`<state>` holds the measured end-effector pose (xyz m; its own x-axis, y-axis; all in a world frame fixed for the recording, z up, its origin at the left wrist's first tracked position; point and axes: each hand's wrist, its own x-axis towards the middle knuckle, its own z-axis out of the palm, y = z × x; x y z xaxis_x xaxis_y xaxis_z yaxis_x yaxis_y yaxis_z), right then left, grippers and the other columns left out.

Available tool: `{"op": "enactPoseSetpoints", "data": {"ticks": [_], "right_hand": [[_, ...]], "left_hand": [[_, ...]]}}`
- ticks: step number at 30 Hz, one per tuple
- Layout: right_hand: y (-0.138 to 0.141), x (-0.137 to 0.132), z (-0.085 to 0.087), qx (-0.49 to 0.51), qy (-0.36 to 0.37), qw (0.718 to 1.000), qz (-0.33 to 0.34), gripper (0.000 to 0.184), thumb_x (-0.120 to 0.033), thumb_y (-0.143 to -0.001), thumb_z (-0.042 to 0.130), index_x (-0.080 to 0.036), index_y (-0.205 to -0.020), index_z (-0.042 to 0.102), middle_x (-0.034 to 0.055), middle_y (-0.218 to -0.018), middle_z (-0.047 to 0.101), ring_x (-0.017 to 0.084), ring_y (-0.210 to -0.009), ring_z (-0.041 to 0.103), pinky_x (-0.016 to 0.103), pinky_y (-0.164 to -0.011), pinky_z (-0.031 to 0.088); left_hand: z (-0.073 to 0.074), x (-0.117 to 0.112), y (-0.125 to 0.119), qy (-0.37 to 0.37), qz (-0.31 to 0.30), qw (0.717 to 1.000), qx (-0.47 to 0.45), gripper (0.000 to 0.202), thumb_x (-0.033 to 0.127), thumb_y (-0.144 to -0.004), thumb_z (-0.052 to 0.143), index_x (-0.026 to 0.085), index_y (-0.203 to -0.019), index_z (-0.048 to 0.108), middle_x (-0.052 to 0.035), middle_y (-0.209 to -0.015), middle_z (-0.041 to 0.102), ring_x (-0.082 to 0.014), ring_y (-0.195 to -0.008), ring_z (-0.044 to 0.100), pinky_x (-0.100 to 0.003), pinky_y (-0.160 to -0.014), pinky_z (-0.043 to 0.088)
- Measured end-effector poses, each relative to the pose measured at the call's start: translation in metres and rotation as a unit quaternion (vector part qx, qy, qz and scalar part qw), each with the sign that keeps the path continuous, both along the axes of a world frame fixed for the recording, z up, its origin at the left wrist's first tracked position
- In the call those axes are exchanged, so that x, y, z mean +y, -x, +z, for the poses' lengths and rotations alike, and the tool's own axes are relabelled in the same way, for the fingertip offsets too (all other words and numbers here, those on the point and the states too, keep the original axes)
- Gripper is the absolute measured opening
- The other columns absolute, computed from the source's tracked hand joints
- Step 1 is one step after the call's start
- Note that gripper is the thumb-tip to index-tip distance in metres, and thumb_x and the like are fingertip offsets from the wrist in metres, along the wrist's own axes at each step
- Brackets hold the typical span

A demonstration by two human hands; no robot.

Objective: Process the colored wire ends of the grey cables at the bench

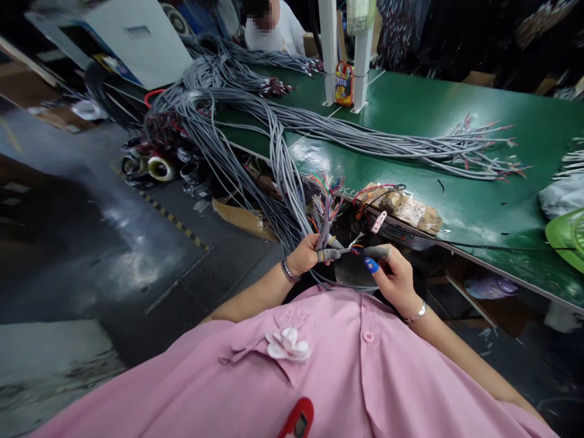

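My left hand [309,252] is closed around a grey cable [325,234], held upright, with a fan of coloured inner wires [326,198] spreading from its top. My right hand [392,277], wearing grey finger cots, pinches thin coloured wire ends [356,247] that stick out sideways from that cable. Both hands sit just above my pink shirt, below the front edge of the green table [456,201].
A thick bundle of grey cables [365,143] lies across the table and hangs off its left end to the floor. A taped brown block [406,207] sits at the table edge. White posts [362,61], a green basket [568,237] and another person [274,27] are nearby.
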<state>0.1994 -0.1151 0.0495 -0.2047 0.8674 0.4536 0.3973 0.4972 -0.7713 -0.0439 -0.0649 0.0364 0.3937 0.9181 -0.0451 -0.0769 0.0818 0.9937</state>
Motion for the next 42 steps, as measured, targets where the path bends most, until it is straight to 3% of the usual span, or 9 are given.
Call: {"op": "enactPoseSetpoints", "data": {"ticks": [5, 7, 11, 13, 16, 20, 27, 32, 42], "right_hand": [[0.008, 0.001, 0.013, -0.113, -0.08, 0.987, 0.084, 0.058, -0.012, -0.085, 0.055, -0.021, -0.142, 0.044, 0.0151, -0.144, 0.05, 0.027, -0.123, 0.056, 0.039, -0.094, 0.052], [0.009, 0.005, 0.016, -0.144, -0.064, 0.979, 0.125, 0.054, -0.009, -0.085, 0.053, -0.021, -0.137, 0.049, 0.0137, -0.142, 0.052, 0.024, -0.118, 0.06, 0.035, -0.09, 0.053], [0.007, 0.016, 0.02, -0.115, -0.006, 0.972, 0.206, 0.024, -0.013, -0.088, 0.053, -0.02, -0.107, 0.066, 0.0093, -0.112, 0.067, 0.018, -0.091, 0.065, 0.029, -0.078, 0.052], [0.007, 0.019, 0.019, -0.04, 0.061, 0.968, 0.241, 0.014, -0.023, -0.092, 0.054, -0.018, -0.094, 0.067, 0.0078, -0.096, 0.067, 0.017, -0.083, 0.062, 0.029, -0.075, 0.05], [0.014, 0.019, 0.013, 0.069, 0.241, 0.933, 0.26, 0.031, -0.042, -0.092, 0.056, -0.017, -0.075, 0.062, 0.0009, -0.068, 0.059, 0.012, -0.061, 0.051, 0.025, -0.058, 0.044], [0.019, 0.019, -0.004, 0.144, 0.399, 0.888, 0.177, 0.047, -0.056, -0.078, 0.069, -0.017, -0.057, 0.052, -0.0048, -0.05, 0.044, 0.008, -0.046, 0.034, 0.022, -0.043, 0.03], [-0.013, 0.044, -0.022, 0.363, 0.394, 0.844, -0.031, 0.045, -0.055, -0.079, 0.069, -0.016, -0.06, 0.056, -0.0053, -0.049, 0.043, 0.002, -0.038, 0.019, 0.018, -0.035, 0.012], [-0.022, 0.067, -0.019, 0.396, 0.413, 0.82, -0.013, 0.054, -0.07, -0.08, 0.058, -0.017, -0.074, 0.062, -0.0008, -0.061, 0.055, 0.002, -0.038, 0.015, 0.018, -0.033, 0.008], [-0.004, 0.092, -0.018, 0.426, 0.415, 0.804, -0.015, 0.052, -0.067, -0.073, 0.069, -0.02, -0.069, 0.048, -0.0091, -0.054, 0.036, 0.003, -0.041, 0.017, 0.017, -0.036, 0.01]], "left_hand": [[0.004, 0.004, 0.005, -0.024, -0.132, 0.99, 0.047, 0.04, 0.044, -0.061, 0.085, 0.01, -0.08, 0.076, -0.0039, -0.064, 0.064, -0.009, -0.052, 0.052, -0.02, -0.049, 0.046], [0.006, 0.005, 0.007, -0.029, -0.16, 0.985, 0.056, 0.038, 0.044, -0.062, 0.085, 0.011, -0.077, 0.076, -0.0043, -0.065, 0.064, -0.0098, -0.053, 0.052, -0.021, -0.05, 0.046], [0.01, 0.007, 0.01, -0.037, -0.187, 0.979, 0.066, 0.038, 0.045, -0.064, 0.083, 0.011, -0.078, 0.076, -0.0056, -0.066, 0.065, -0.0117, -0.055, 0.055, -0.022, -0.05, 0.046], [0.012, 0.008, 0.011, -0.048, -0.201, 0.976, 0.073, 0.038, 0.047, -0.065, 0.082, 0.011, -0.079, 0.077, -0.0068, -0.067, 0.066, -0.0132, -0.056, 0.057, -0.022, -0.052, 0.048], [0.014, 0.011, 0.007, -0.066, -0.24, 0.966, 0.072, 0.038, 0.047, -0.066, 0.081, 0.011, -0.077, 0.077, -0.0076, -0.066, 0.066, -0.0158, -0.06, 0.061, -0.024, -0.056, 0.051], [0.014, 0.016, -0.005, -0.114, -0.28, 0.949, 0.09, 0.035, 0.044, -0.064, 0.083, 0.01, -0.07, 0.075, -0.0062, -0.064, 0.066, -0.0142, -0.058, 0.059, -0.022, -0.057, 0.05], [0.014, 0.026, -0.008, -0.109, -0.205, 0.971, 0.05, 0.035, 0.041, -0.066, 0.084, 0.01, -0.082, 0.077, -0.0099, -0.076, 0.071, -0.0174, -0.071, 0.066, -0.026, -0.068, 0.055], [0.013, 0.039, -0.014, -0.109, -0.11, 0.988, 0.018, 0.033, 0.037, -0.066, 0.085, 0.011, -0.086, 0.078, -0.008, -0.077, 0.071, -0.0157, -0.072, 0.065, -0.024, -0.068, 0.053], [0.005, 0.064, -0.046, -0.048, -0.042, 0.998, -0.023, 0.041, 0.038, -0.061, 0.087, 0.01, -0.09, 0.078, -0.0042, -0.072, 0.07, -0.0109, -0.061, 0.059, -0.024, -0.062, 0.05]]}}
